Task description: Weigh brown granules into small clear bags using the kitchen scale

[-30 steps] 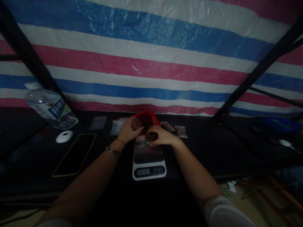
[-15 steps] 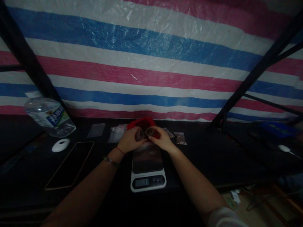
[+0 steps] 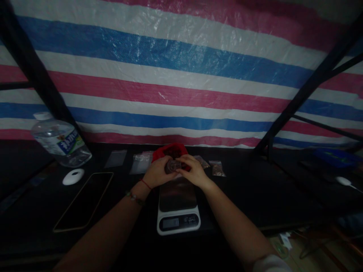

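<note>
My left hand [image 3: 157, 173] and my right hand [image 3: 193, 170] meet just behind a white kitchen scale [image 3: 178, 206] on the dark table. Both are closed around a small round clear container [image 3: 171, 165] with dark brownish contents, held between the fingertips above the scale's far edge. A red bag [image 3: 169, 150] with dark contents sits right behind the hands. The scale's platform is bare and its display is lit.
Small clear zip bags lie left [image 3: 140, 163] and right [image 3: 217, 168] of the red bag. A phone [image 3: 85, 200], a white round object [image 3: 73, 176] and a water bottle [image 3: 59, 139] stand at the left. A striped tarp hangs behind; black frame bars [image 3: 297, 98] slant on both sides.
My right hand lifted off the scale's platform and both hands came together on the small container in front of the red bag. The view shifted slightly.
</note>
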Available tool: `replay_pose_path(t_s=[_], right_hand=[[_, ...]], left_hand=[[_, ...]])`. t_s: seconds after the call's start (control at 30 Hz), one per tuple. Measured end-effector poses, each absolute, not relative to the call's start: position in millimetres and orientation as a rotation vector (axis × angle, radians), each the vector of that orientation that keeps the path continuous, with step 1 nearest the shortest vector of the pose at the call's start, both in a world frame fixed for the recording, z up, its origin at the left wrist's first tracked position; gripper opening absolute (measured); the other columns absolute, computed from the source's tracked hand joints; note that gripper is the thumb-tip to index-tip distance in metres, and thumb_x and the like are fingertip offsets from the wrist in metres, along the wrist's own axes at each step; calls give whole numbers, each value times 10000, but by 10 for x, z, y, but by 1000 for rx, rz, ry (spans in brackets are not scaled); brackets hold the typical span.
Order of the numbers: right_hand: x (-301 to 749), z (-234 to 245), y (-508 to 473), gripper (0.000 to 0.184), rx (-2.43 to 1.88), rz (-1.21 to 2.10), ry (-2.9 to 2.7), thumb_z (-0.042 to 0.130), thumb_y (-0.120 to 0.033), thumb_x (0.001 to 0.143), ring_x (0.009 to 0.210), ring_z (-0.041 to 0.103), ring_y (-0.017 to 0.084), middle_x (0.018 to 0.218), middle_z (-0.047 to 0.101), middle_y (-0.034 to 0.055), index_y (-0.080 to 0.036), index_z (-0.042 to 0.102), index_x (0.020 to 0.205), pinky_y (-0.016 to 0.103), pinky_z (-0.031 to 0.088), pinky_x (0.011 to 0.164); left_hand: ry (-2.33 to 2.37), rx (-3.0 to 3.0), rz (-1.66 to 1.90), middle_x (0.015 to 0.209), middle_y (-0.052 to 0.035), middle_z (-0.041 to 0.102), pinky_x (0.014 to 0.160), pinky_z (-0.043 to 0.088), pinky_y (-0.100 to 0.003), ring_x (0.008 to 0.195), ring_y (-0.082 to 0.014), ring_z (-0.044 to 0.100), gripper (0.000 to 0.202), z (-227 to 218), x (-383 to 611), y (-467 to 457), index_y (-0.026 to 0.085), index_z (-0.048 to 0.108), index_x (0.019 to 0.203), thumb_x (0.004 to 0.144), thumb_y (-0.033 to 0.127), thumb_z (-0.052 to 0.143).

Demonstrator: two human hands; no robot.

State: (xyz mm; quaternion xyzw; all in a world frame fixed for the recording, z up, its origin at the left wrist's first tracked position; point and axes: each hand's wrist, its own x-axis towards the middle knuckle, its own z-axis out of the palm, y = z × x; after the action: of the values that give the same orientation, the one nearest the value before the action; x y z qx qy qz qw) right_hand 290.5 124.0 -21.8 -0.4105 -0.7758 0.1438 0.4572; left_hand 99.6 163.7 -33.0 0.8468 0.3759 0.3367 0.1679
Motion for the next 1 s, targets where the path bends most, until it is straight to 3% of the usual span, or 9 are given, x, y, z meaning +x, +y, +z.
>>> replay_pose_path(t_s=[0.13, 0.3, 0.57, 0.83, 1.0], right_hand=[[2890, -216, 1224, 530, -1025, 384, -1848, 680, -192, 759, 1095, 589, 204, 1197, 622, 70, -281, 542, 1263, 381, 456, 967], [2863, -201, 1183, 532, -981, 427, -1781, 646, -205, 794, 1125, 588, 208, 1232, 621, 77, -265, 501, 1303, 402, 449, 994], [2823, -251, 1169, 467, -886, 528, -1703, 618, -227, 815, 1150, 572, 211, 1262, 584, 89, -263, 517, 1270, 402, 467, 989], [2859, -222, 1209, 587, -971, 393, -1849, 631, -144, 726, 1023, 567, 205, 1112, 554, 82, -266, 491, 1283, 381, 504, 877], [2909, -177, 1223, 456, -1009, 323, -1903, 599, -87, 684, 1020, 559, 202, 1046, 577, 72, -209, 571, 1123, 365, 461, 913]], left_hand=[[1026, 2408, 945, 941, -69, 653, 744, 480, -355, 859, -245, 632, 405, -318, 1012, 1612, 210, 555, 996, 687, 434, 689], [963, 2357, 971, 912, -65, 649, 707, 483, -344, 818, -232, 630, 404, -291, 1014, 1585, 198, 550, 980, 702, 462, 678], [899, 2272, 1046, 890, -50, 632, 690, 476, -329, 788, -206, 610, 356, -318, 1018, 1569, 193, 538, 954, 719, 432, 660], [924, 2238, 1136, 861, -34, 610, 656, 459, -300, 755, -185, 583, 351, -307, 994, 1603, 189, 525, 928, 706, 422, 665], [912, 2159, 1186, 850, -24, 596, 679, 460, -298, 756, -172, 573, 342, -339, 969, 1649, 192, 517, 939, 708, 399, 661]])
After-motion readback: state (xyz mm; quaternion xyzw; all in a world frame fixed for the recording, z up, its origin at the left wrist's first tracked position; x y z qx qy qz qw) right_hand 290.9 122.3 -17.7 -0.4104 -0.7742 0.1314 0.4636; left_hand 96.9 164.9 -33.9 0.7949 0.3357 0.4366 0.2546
